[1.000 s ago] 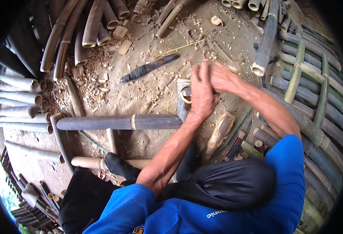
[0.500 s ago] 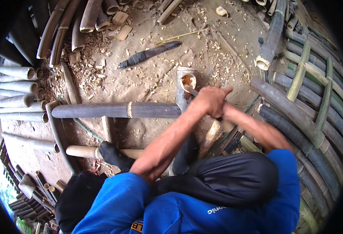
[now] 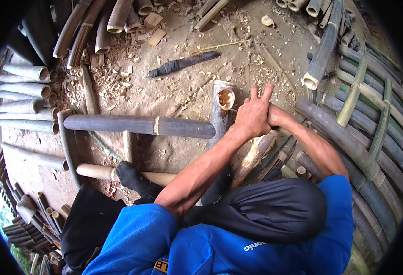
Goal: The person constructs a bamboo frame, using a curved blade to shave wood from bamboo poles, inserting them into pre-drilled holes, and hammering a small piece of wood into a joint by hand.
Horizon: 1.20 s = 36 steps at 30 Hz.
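A dark bamboo post with a round hole cut near its top lies in front of me. From beside the hole, a narrow metal blade runs back under my left hand, its handle hidden. Two fingers of that hand stretch forward while the rest curl around the tool. My right hand is pressed against the left one and mostly covered by it, closed at the handle. A long dark bamboo rail meets the post from the left. My socked foot rests by a pale lower pole.
A large knife with a wrapped handle lies on the ground beyond the post. Wood chips are scattered around it. Cut bamboo tubes are stacked at the left. Bamboo poles lie along the right, and a chipped log sits below my hands.
The blade has drawn back from inside the hole toward its near edge, with both hands shifting slightly right. Two left fingers now point farther forward. The whole view has shifted a little.
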Motion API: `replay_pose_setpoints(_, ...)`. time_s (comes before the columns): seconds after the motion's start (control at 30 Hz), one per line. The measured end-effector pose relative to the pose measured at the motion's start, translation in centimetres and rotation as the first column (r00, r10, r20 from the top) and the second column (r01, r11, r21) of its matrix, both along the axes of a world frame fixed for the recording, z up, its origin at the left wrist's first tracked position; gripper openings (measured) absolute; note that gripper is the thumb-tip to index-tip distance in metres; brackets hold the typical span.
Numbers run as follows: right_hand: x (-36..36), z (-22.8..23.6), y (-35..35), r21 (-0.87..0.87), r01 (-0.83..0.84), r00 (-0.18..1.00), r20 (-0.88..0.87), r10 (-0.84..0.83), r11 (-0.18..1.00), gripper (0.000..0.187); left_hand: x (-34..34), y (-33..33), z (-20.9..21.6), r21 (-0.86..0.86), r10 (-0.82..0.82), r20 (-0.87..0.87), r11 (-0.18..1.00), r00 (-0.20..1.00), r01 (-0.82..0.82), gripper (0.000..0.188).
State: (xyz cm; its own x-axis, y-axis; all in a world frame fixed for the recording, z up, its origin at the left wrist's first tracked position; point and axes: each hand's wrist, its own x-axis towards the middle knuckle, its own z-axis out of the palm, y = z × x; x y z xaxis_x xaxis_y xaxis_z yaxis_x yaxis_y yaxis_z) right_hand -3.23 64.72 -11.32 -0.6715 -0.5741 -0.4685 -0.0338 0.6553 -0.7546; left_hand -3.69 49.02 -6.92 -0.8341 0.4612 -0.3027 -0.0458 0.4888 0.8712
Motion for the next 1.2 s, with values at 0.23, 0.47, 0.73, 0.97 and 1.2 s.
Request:
replay_pose_setpoints(0.23,8.2,-12.2,1.2,0.166,0.245,0.920,0.270,-0.283,0.955,0.035,-3.6,0.7,-2.2,-0.020,-0.841,0.207,0.507,0.500,0.862,0.059)
replay_pose_setpoints(0.47,-5.8,4.6,-3.7,0.516,-0.526,0.819,0.095,0.566,0.676,0.041,2.1,0.2,-1.2,0.200,0.373,-0.155,0.919,0.915,-0.341,0.087)
replay_pose_setpoints(0.73,4.5,-5.7,-2.3,0.114,0.452,0.678,0.601,-0.424,0.885,0.050,-2.0,-2.0,-4.3,-0.018,-0.616,-0.004,0.787,0.788,0.616,0.045)
replay_pose_setpoints(0.97,1.8,-5.1,-4.2,0.493,0.515,0.714,0.206,-0.669,0.701,0.060,-1.3,-2.3,-2.3,0.030,-0.360,-0.035,0.932,0.932,0.361,0.077)
replay_pose_setpoints(1.2,2.3,-5.7,-13.7,0.902,0.392,0.685,-0.152,-0.712,0.184,0.052,-1.8,-4.8,-2.9,0.027,-0.581,0.043,0.814,0.813,0.580,0.074)
